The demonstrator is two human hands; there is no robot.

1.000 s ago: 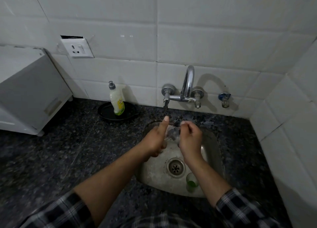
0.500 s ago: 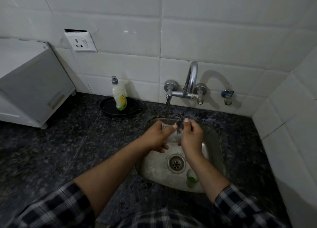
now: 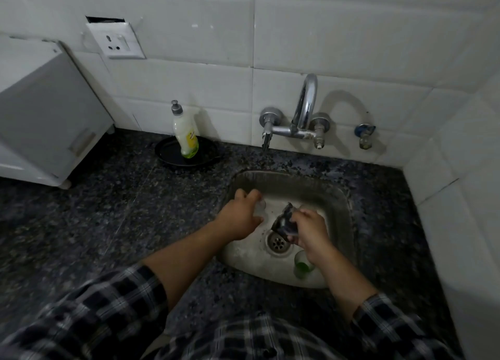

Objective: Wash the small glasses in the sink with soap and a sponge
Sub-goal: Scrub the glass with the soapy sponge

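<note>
Both hands are down in the steel sink (image 3: 338, 194). My left hand (image 3: 238, 216) grips a small clear glass (image 3: 260, 207) at the sink's left side; only its rim end shows past my fingers. My right hand (image 3: 311, 232) holds a dark, wet sponge (image 3: 284, 221) just above the drain (image 3: 278, 242), a short gap away from the glass. A second small glass with a green bottom (image 3: 301, 265) stands at the sink's near edge, partly hidden under my right wrist. The soap bottle (image 3: 185, 135) stands upright on a black plate (image 3: 167, 154) behind the sink to the left.
A chrome tap (image 3: 305, 108) juts from the tiled wall over the sink, with a small valve (image 3: 364, 138) to its right. A white appliance (image 3: 46, 116) fills the counter's left side. Dark speckled granite (image 3: 121, 211) surrounds the sink. A white tiled wall closes the right side.
The hands were together under the spout with sponge against glass. They have dropped lower into the sink and parted, glass to the left, sponge to the right.
</note>
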